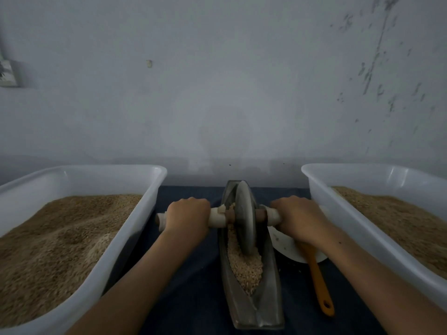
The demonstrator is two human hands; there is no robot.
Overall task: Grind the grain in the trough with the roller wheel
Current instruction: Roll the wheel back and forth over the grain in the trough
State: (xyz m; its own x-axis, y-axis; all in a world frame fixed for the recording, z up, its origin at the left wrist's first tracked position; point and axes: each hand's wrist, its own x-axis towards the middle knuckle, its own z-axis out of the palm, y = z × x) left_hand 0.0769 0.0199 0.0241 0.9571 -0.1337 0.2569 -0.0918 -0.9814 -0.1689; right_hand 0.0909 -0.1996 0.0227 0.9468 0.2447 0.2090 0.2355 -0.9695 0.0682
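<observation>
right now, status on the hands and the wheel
Left hand and right hand each grip an axle end. Wheel upright in trough, on the grain. Orange spoon beside trough, not blocking.

No text, label, brand, number or sign can be read anywhere in the head view. The small pale tag (pixel 149 63) on the grey wall, above the dark metal boat-shaped trough (pixel 251 274), is too blurred to read. The white plastic tubs either side of that trough carry no legible marking.
</observation>
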